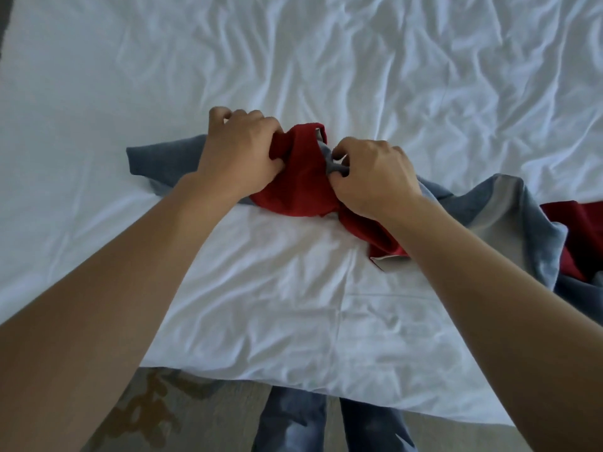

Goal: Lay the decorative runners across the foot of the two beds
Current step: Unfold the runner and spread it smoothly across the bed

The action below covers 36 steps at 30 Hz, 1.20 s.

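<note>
A bunched decorative runner (301,187), red on one face and grey-blue on the other, lies crumpled across the white bed (293,305). One grey-blue end (156,158) pokes out to the left, and the rest trails off to the right edge (522,223). My left hand (241,148) grips a fold of the red cloth. My right hand (372,177) pinches a grey-blue fold just beside it. Both hands are close together over the heap.
The wrinkled white sheet (359,60) spreads out on all sides of the runner. The bed's near edge (293,389) runs along the bottom, with patterned carpet (146,412) and my jeans-clad legs (290,422) below it.
</note>
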Each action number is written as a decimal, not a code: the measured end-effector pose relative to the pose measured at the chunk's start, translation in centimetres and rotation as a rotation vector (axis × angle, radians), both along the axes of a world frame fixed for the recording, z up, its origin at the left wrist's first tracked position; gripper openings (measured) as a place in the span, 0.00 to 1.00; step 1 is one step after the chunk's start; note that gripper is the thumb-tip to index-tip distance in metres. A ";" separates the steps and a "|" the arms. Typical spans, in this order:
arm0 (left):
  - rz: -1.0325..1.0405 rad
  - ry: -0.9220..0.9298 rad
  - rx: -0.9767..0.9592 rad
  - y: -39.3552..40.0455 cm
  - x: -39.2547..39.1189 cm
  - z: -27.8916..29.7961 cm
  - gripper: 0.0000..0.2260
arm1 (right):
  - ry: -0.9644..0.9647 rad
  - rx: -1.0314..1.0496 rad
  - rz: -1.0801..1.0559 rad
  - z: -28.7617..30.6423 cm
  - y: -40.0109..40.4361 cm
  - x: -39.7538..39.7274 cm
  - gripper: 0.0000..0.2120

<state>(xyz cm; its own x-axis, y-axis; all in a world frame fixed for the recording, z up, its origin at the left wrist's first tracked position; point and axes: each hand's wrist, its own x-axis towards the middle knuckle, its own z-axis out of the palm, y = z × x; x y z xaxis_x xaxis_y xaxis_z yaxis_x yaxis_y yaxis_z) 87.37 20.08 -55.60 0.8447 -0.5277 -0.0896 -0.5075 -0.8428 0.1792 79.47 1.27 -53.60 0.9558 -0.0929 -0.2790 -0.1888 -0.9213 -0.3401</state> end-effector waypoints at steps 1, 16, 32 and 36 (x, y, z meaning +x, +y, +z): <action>0.005 -0.039 -0.046 0.2 0.1 0.1 0.11 | -0.015 -0.001 -0.012 -0.1 0.0 -0.1 0.11; 0.334 -0.149 -0.322 6.8 2.8 3.5 0.15 | -0.082 -0.040 -0.262 1.4 -2.0 1.8 0.10; 0.772 -0.002 -0.408 7.6 1.1 2.8 0.09 | -0.167 0.113 0.113 2.3 -1.6 -0.2 0.18; 0.785 0.009 -0.401 7.9 1.1 2.9 0.09 | -0.139 0.074 0.124 1.1 -1.4 0.2 0.13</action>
<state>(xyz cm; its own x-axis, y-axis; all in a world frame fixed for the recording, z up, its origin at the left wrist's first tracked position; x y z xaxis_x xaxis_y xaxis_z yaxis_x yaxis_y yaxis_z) 88.46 27.95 -52.68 0.9769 0.2114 -0.0305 0.1944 -0.8203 0.5379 79.66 -0.11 -52.48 0.9884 0.0439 -0.1453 -0.0218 -0.9063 -0.4222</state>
